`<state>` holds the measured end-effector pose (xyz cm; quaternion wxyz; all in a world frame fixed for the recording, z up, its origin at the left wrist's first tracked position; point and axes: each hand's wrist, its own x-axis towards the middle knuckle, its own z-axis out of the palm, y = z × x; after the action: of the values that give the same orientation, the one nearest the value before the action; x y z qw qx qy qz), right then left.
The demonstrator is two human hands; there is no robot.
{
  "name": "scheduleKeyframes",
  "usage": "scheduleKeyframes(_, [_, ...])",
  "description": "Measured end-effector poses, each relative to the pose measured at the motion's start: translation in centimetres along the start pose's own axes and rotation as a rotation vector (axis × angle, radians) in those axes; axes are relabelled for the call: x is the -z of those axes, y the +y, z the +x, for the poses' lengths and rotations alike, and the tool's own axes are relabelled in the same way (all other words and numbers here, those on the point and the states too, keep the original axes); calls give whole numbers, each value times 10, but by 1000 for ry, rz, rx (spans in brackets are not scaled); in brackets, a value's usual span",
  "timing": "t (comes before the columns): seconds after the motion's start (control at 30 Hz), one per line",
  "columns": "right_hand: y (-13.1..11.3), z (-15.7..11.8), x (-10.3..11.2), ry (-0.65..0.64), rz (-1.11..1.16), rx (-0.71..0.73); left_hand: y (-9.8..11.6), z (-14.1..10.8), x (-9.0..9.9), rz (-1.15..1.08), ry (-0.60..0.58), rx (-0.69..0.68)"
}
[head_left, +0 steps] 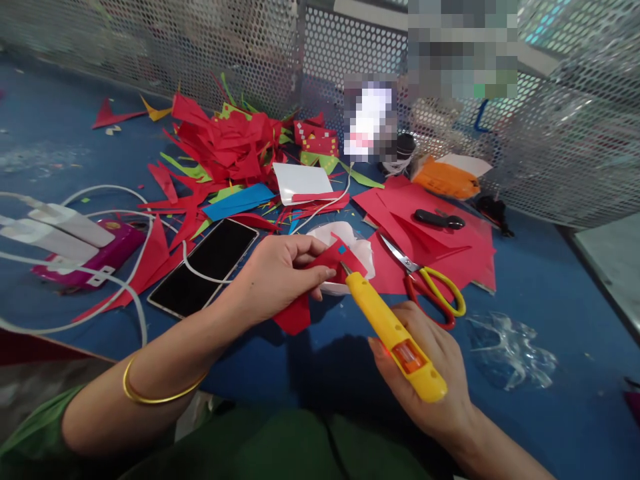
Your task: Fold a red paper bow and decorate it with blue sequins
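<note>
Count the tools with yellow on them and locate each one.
2. The yellow tool is in the right hand, its tip at a small red piece; the scissors, with one yellow handle loop, lie partly on red sheets. More may hide under the scraps.

Gold bangle (150, 401), green sleeve (31, 427)

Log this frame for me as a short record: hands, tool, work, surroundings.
Left hand: holding a small flat red piece bearing a tiny blue square
Right hand: gripping a yellow plastic pen-shaped tool with a pointed metal tip
Tip position: at the red piece, close to the blue square; contact unclear
Right side: silver-bladed, red-and-yellow-handled scissors
Left side: flat black-screened phone
Behind: heap of mostly red cut scraps
Surface: blue tabletop
</note>
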<state>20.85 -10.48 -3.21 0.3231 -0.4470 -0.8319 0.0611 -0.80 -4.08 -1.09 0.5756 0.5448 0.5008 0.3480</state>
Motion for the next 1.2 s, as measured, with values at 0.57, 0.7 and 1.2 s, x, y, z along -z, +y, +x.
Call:
scheduleKeyframes(0.57, [0,-1,0,17,6,-24,0,0,0,32,-8,19])
scheduleKeyframes(0.7, [0,-1,0,18,-14,-24,1,-1,0,45,2,13])
scheduleKeyframes(1.2, [0,-1,1,22,-30,-21,2,-1,-1,56,3,34])
